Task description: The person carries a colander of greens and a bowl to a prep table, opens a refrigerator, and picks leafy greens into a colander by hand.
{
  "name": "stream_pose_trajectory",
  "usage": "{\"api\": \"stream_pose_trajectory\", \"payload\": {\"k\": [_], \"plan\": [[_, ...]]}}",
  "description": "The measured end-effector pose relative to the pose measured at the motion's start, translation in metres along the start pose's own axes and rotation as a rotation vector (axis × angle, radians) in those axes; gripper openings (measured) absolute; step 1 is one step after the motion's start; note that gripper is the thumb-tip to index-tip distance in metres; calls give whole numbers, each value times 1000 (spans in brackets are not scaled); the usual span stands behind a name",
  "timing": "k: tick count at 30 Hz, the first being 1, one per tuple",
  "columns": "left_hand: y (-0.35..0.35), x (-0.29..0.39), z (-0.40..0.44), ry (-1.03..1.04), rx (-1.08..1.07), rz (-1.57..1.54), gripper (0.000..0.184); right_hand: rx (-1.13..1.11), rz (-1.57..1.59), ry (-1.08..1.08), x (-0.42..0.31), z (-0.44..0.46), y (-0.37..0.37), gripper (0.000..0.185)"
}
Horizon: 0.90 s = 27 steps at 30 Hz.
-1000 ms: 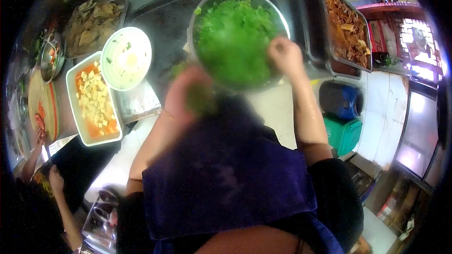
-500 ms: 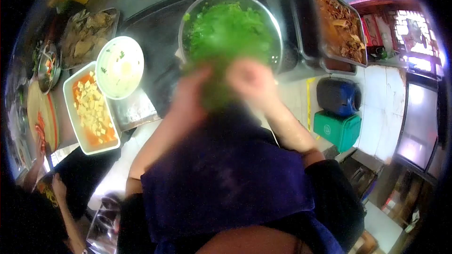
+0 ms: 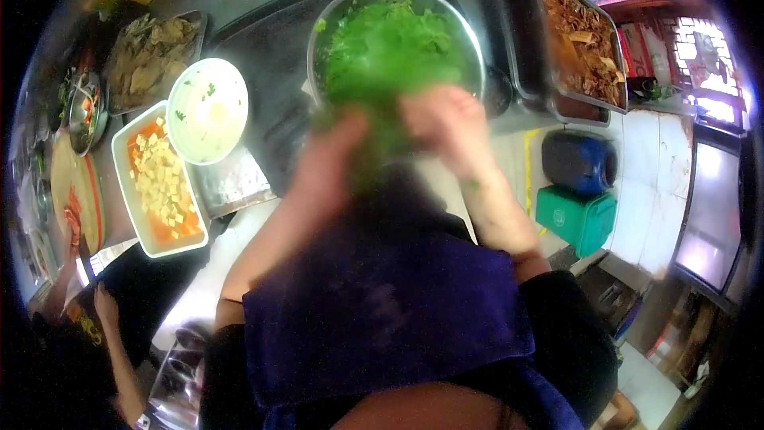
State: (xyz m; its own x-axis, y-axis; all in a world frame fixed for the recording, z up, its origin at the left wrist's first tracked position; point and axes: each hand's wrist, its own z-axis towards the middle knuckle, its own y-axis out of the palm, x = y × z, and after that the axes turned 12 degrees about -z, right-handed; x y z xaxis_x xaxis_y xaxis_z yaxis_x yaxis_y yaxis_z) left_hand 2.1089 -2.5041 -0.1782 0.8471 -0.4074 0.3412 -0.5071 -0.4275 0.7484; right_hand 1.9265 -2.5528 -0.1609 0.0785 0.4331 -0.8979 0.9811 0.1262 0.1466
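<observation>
A large metal bowl [image 3: 480, 56] filled with chopped leafy greens [image 3: 390, 44] stands in front of me. Close to its near rim, a blurred bunch of leafy greens [image 3: 380, 137] hangs between my hands. My left hand [image 3: 338, 143] is closed on the left side of this bunch, its fingers smeared. On the right, my right hand [image 3: 447, 115] has its fingers curled in on the same greens. A small green scrap sticks to my right forearm.
To the left are a white tub of tofu cubes [image 3: 199, 235], a pale round bowl [image 3: 208, 111] and a tray of brownish food [image 3: 155, 56]. A co-worker's hand [image 3: 103, 302] holds a knife by a round chopping board [image 3: 87, 199]. A tray of cooked food [image 3: 581, 40] stands right.
My right hand has moved slightly right and up, a little farther from my left hand. The whole view has shifted slightly.
</observation>
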Motion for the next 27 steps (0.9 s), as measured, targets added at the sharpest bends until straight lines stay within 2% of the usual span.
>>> {"api": "stream_pose_trajectory", "payload": {"k": [1, 4, 6, 7, 8, 10, 11, 12, 16, 17, 20, 21, 22, 24, 26, 27], "plan": [[7, 2, -4, 11, -23, -37, 18, -45, 38, 3, 9, 8, -11, 19], [0, 3, -2, -59, 6, -99, 19, 16, -891, -332, 5, 27, -29, 34], [-4, 7, -6, -61, -96, -211, 19, 463, -1861, -782, 16, 61, -62, 51], [-7, 11, -7, -60, -150, -265, 19, 318, -1642, -593, 11, 65, -71, 57], [-15, 14, -3, -51, -153, -294, 19, 189, -1372, -343, 8, 69, -78, 70], [-33, 20, 6, -43, -149, -350, 19, 107, -1608, -524, 19, 74, -77, 89], [-37, 20, 9, 14, -61, -380, 17, -46, -1625, -346, 23, 73, -70, 106], [-39, 19, 9, -4, -52, -393, 18, -150, -1577, -261, 36, 74, -62, 107], [-55, 14, 15, 2, -22, -414, 19, -286, -1630, -376, 73, 61, -25, 102], [-55, 13, 15, 10, -19, -403, 19, -228, -1638, -397, 71, 53, -17, 94], [-43, 11, 12, -44, 31, -374, 20, -64, -1823, -266, 67, 66, -11, 83], [-38, 11, 11, -73, 55, -364, 20, 94, -1748, -320, 71, 80, -18, 77], [-36, 8, 10, -60, 88, -346, 21, 134, -1697, -296, 70, 95, -28, 68], [-35, 2, 10, -35, 153, -313, 22, 174, -1577, -465, 78, 121, -54, 57], [-40, -1, 11, -33, 127, -305, 28, 91, -1067, -113, 67, 134, -65, 47], [-41, 0, 11, -21, 98, -301, 30, 31, -905, -7, 22, 107, -42, 43]]}}
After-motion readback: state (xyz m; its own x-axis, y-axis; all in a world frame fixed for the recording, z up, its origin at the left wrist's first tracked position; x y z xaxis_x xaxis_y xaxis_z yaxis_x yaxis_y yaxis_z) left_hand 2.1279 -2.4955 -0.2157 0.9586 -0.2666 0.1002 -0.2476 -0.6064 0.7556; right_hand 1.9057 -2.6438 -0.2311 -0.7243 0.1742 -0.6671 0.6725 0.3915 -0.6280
